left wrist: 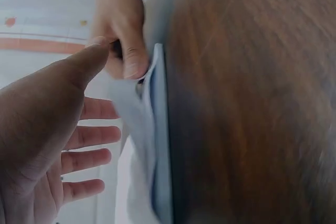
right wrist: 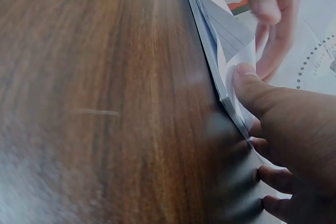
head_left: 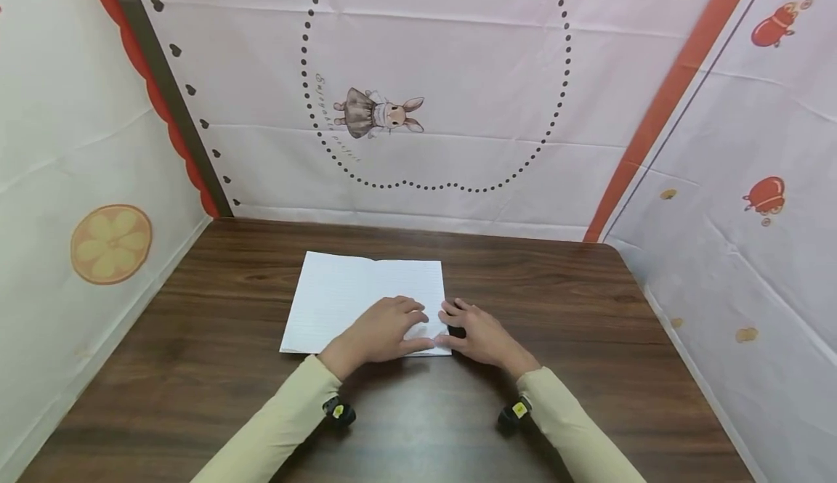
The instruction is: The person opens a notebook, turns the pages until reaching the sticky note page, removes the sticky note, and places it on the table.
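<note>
An open notebook (head_left: 346,294) with white lined pages lies on the wooden table. At its lower right corner my right hand (head_left: 482,336) pinches the page edge, thumb on top. In the right wrist view, the lined page (right wrist: 231,32) bows up from the stack beside the right thumb (right wrist: 252,85). Over the right-hand page hovers my left hand (head_left: 386,330), its fingers spread and relaxed. Seen from the left wrist, the left fingers (left wrist: 86,161) hold nothing and extend toward the notebook's edge (left wrist: 161,145).
Dark brown wood of the table (head_left: 556,287) surrounds the notebook. White printed cloth (head_left: 458,105) hangs behind the table, with more cloth at the left and right sides. Black wrist cameras (head_left: 341,412) are strapped at both sleeves.
</note>
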{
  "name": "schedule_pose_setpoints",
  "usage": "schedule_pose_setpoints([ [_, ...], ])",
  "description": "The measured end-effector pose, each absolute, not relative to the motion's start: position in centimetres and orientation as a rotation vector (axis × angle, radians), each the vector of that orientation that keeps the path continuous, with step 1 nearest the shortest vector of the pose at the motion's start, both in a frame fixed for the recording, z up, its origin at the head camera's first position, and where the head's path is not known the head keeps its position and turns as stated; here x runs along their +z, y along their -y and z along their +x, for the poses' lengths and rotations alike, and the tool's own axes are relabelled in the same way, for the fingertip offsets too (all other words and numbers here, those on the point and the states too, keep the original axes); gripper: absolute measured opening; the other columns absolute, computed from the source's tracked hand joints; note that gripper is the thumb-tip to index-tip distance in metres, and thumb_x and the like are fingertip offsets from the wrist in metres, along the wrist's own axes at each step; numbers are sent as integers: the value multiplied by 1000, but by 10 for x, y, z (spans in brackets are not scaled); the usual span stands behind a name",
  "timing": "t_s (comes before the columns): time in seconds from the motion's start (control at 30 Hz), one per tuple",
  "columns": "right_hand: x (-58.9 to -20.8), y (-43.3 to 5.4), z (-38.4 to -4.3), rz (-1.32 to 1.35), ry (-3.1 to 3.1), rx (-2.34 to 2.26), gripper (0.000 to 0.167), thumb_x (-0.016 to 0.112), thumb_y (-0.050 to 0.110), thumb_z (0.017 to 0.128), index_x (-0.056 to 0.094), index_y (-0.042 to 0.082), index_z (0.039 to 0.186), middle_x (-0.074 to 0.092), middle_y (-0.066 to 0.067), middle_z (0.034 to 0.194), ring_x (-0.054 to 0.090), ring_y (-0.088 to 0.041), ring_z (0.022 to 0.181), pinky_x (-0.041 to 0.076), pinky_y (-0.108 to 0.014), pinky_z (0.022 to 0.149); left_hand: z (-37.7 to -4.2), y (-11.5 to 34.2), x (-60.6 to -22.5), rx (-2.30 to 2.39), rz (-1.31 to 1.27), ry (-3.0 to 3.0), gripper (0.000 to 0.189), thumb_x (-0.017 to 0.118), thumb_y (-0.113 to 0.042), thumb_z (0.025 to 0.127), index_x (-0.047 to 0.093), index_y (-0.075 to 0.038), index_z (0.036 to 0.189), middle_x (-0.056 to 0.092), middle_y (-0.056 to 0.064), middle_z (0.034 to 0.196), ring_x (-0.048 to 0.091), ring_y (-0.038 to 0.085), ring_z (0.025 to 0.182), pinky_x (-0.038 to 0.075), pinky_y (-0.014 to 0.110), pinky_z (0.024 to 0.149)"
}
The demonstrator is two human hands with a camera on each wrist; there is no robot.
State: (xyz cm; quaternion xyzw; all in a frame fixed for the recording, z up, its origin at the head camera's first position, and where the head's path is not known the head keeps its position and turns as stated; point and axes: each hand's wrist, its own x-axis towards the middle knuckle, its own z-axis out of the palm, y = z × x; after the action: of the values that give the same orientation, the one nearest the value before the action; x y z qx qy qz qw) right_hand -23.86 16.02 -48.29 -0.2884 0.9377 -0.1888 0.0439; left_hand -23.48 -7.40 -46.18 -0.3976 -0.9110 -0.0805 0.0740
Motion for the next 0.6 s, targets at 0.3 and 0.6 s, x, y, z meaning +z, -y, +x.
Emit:
schedule_pose_setpoints([
  [0.3,-485,-158,-238,-865,-2858,-583,69,50,62,84,46,17,136,37,2,145,26,-26,138,29,-53,105,-236,66,-474,-142,-1280,2698,47,57,-53,84,62,-18,115,59,1,121,52,18,115,43,38,95],
  [0.6,-487,-160,-239,-889,-2895,-537,71,54,61,82,46,17,136,37,0,145,27,-26,137,30,-49,106,-241,51,-474,-55,-1122,2652,22,64,-31,86,67,-20,104,61,-2,116,54,17,111,45,37,91],
])
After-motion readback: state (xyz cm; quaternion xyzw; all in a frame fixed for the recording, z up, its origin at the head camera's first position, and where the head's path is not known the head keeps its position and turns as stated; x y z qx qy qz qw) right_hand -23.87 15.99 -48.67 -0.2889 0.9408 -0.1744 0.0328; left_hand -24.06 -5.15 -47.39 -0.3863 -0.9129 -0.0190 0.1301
